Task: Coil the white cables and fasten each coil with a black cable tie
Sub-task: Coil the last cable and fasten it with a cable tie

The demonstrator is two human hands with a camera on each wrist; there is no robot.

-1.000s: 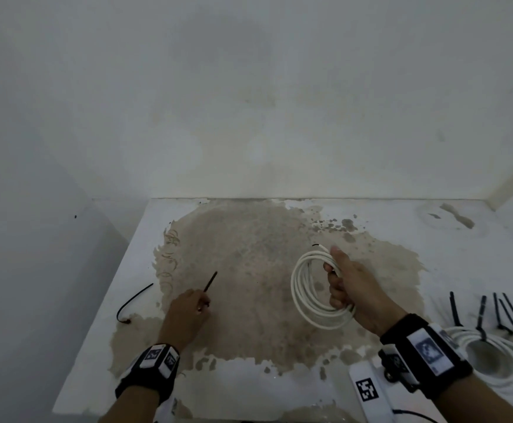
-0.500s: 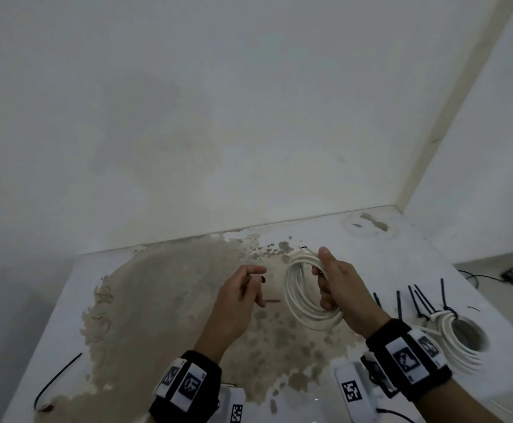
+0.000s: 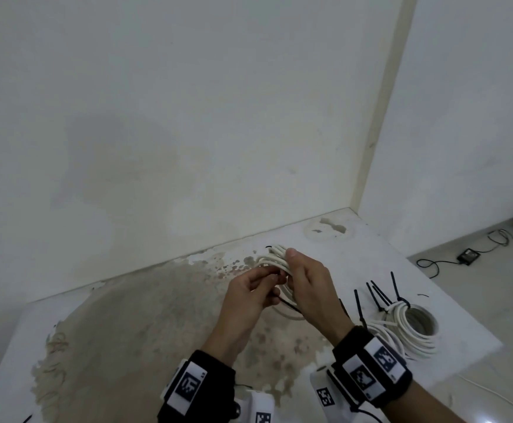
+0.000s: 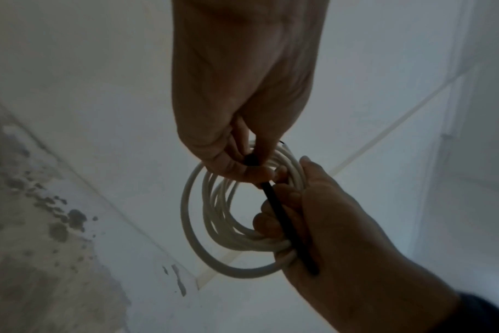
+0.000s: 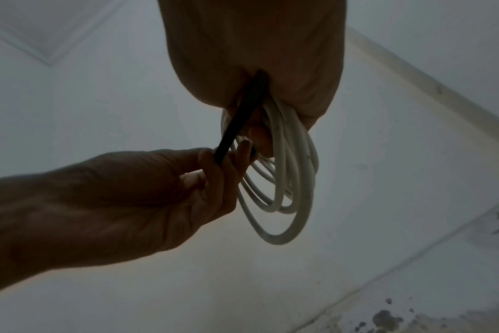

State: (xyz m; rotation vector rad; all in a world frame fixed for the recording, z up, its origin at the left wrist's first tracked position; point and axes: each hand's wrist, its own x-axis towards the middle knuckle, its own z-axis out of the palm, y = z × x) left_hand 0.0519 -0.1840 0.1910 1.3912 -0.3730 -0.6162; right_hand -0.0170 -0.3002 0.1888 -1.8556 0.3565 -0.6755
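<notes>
A white cable coil (image 3: 272, 254) hangs above the stained table (image 3: 127, 315), gripped by my right hand (image 3: 304, 279) around its bundled strands. My left hand (image 3: 267, 282) has come up against the coil and pinches a black cable tie (image 3: 288, 306). In the left wrist view the left hand (image 4: 242, 101) pinches the tie (image 4: 285, 225) at its top end. The strap runs down across the right hand's fingers (image 4: 274, 218) beside the coil (image 4: 191, 225). In the right wrist view the tie (image 5: 237, 126) passes between the right hand (image 5: 257, 56) and the coil (image 5: 282, 180). The left hand (image 5: 214, 175) holds the tie's lower end.
Fastened white coils (image 3: 414, 328) lie at the table's right, with black tie tails (image 3: 359, 306) sticking up. A loose black tie (image 3: 27, 419) shows at the table's near left edge. Walls close the back and right. A black adapter (image 3: 468, 255) lies on the floor.
My left hand lifted the black tie from the left of the table and carried it right to the coil. The right hand kept its grip on the coil. The head view swung right.
</notes>
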